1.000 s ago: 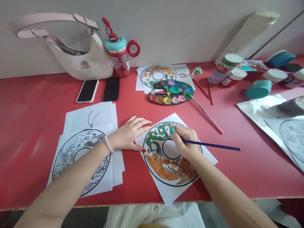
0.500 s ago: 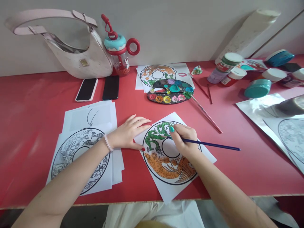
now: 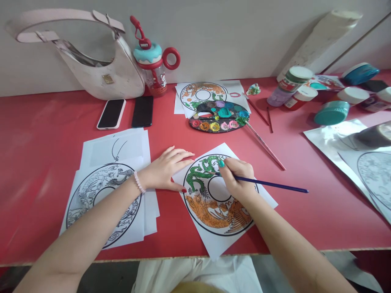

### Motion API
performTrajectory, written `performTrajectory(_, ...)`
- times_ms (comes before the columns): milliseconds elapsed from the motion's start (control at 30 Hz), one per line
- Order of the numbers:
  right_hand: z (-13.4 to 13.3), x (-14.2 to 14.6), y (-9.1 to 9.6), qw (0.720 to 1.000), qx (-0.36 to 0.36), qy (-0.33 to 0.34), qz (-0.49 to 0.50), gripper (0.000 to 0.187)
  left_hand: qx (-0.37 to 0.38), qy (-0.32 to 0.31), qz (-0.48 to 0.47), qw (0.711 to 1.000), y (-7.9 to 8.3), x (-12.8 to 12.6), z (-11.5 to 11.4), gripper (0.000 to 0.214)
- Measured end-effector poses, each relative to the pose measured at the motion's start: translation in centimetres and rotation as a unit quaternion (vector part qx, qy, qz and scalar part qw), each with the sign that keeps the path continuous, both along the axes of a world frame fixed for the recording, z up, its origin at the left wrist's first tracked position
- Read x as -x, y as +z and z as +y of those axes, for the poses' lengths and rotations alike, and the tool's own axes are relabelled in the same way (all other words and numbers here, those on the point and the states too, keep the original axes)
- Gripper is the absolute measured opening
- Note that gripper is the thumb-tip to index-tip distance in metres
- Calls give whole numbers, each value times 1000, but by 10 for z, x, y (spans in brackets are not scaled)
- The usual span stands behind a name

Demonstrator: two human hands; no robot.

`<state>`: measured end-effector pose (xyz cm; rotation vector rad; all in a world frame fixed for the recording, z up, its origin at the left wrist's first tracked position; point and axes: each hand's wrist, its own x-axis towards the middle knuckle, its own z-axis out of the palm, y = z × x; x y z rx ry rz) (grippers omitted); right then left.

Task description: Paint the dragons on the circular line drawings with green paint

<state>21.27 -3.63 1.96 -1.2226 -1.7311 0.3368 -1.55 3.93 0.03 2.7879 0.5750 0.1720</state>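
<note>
My right hand [image 3: 237, 177] is closed around a blue-handled paintbrush [image 3: 275, 185]. The brush tip touches or hovers just over the green dragon on a printed sheet [image 3: 210, 246]; I cannot tell which. That sheet bears a ring design, with a green dragon above and an orange phoenix below. Fingers spread, my left hand [image 3: 166, 169] lies flat, its fingertips at the sheet's left edge. Under my left forearm is a stack of papers [image 3: 149, 219] topped by an uncoloured print of a similar design. Beyond the sheet sits a black paint palette [image 3: 220, 118] with several colours.
A second paintbrush [image 3: 265, 146] leans on the palette, over a partly coloured print [image 3: 235, 87]. Two phones [image 3: 111, 114], a white handbag [image 3: 100, 81] and a cup with a red handle [image 3: 154, 75] stand back left. Several paint jars [image 3: 331, 113] crowd the right.
The brush tip has moved slightly up along the green dragon, with a small shift of my right hand. My left hand stays in place.
</note>
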Motion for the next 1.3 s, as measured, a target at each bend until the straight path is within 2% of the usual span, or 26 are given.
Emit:
performTrajectory(233,0,0,-1,1000,-9,4,-4,37,6,0,-13,1000,0,-1,1,77)
performTrajectory(467,1,3,1,997,-2,79,-27,37,20,6,-6,1000,-1,-1,-1,80)
performTrajectory(633,1,3,-1,997,17,71,-17,39,104,19,-55,993,9,2,5,76)
performTrajectory(667,0,3,-1,998,19,66,-8,39,121,44,-82,988,13,6,10,73)
performTrajectory(700,0,2,-2,998,21,62,1,39,107,88,-112,984,17,13,17,66)
performTrajectory(733,0,2,-3,998,22,58,9,38,51,160,-136,976,21,23,25,57)
performTrajectory(767,-1,2,-3,998,24,55,13,37,-38,259,-137,956,23,35,34,48)
performTrajectory(800,-1,2,-4,998,24,53,15,36,-131,369,-113,913,25,48,43,44)
performTrajectory(867,-2,2,-4,998,24,51,13,35,-177,471,-106,858,25,77,60,59)
performTrajectory(933,-2,3,-5,998,22,51,7,34,-172,522,-87,831,19,103,72,72)
performTrajectory(1000,-2,3,-5,998,22,52,3,33,-141,533,-65,832,11,122,79,68)
performTrajectory(1100,-2,3,-4,998,23,54,11,34,-141,537,-73,828,1,134,82,72)
performTrajectory(1200,-2,2,-4,998,22,56,23,35,-145,520,-76,838,1,133,81,83)
performTrajectory(1300,-3,3,-4,998,20,55,29,35,-170,490,-98,849,9,120,77,72)
